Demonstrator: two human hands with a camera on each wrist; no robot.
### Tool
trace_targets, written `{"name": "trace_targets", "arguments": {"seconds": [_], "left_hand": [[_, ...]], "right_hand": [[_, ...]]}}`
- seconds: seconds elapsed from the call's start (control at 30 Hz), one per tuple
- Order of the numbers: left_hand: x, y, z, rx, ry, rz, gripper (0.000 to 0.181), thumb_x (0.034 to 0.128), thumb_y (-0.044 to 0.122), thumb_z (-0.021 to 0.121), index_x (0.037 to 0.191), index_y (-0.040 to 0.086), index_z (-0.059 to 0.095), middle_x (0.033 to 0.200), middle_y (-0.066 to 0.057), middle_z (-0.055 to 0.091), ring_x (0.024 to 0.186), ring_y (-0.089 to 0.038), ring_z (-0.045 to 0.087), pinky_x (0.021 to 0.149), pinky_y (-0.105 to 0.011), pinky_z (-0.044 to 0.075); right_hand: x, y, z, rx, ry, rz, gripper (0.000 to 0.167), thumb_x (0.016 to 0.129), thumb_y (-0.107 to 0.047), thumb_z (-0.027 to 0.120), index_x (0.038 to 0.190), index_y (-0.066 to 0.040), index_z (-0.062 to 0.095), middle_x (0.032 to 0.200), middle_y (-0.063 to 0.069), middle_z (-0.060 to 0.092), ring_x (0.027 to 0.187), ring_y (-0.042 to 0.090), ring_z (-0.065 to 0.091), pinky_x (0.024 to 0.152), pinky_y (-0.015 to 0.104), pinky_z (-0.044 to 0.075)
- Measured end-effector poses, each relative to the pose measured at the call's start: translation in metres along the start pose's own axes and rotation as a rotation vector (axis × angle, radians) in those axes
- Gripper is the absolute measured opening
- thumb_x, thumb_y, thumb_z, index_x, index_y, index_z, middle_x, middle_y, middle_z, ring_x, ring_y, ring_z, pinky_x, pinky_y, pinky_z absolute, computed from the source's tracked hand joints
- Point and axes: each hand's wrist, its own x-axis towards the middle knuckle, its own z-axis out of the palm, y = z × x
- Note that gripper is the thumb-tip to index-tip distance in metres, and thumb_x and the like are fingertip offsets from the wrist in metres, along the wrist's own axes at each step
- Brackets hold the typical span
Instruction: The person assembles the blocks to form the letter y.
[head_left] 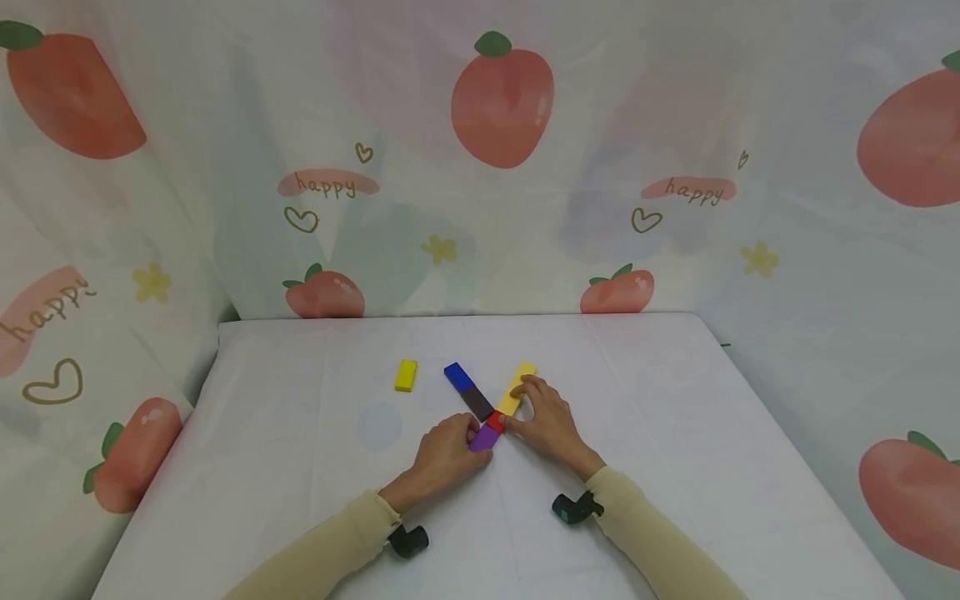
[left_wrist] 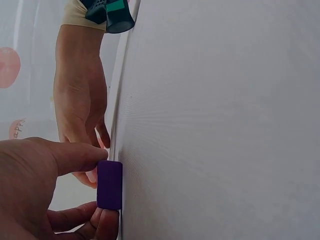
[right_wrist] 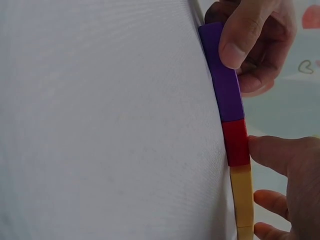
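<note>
My left hand [head_left: 448, 450] pinches a purple block [right_wrist: 227, 90] lying on the table, its thumb on one side and fingers on the other. A red block [right_wrist: 236, 143] sits end to end with the purple one. Beyond the red block, a light yellow block [right_wrist: 242, 195] continues the line, with a seam farther along it. My right hand [head_left: 551, 421] rests over this row, thumb tip touching the red block and fingertips at the yellow part. A dark brown block [head_left: 477, 402] and a blue block [head_left: 458, 377] form a second row, slanting toward the red block.
A separate yellow block [head_left: 406, 376] lies to the left of the rows. The white-covered table [head_left: 300, 433] ends at a patterned cloth backdrop [head_left: 405, 100] behind and at both sides. Dark wrist cameras [head_left: 409, 542] sit at both sleeves.
</note>
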Motion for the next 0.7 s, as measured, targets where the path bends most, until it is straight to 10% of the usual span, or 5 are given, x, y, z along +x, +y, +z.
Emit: {"name": "trace_targets", "arguments": {"seconds": [0.7], "left_hand": [[-0.0008, 0.0036, 0.0002, 0.021, -0.008, -0.011, 0.041, 0.0795, 0.036, 0.079, 0.109, 0.011, 0.065, 0.09, 0.002, 0.065, 0.076, -0.01, 0.056, 0.068, -0.03, 0.045]], "right_hand": [[0.0005, 0.0004, 0.0003, 0.001, -0.002, 0.0, 0.048, 0.082, -0.039, 0.076, 0.117, -0.011, 0.06, 0.151, 0.013, 0.043, 0.138, 0.04, 0.041, 0.107, 0.064, 0.034]]}}
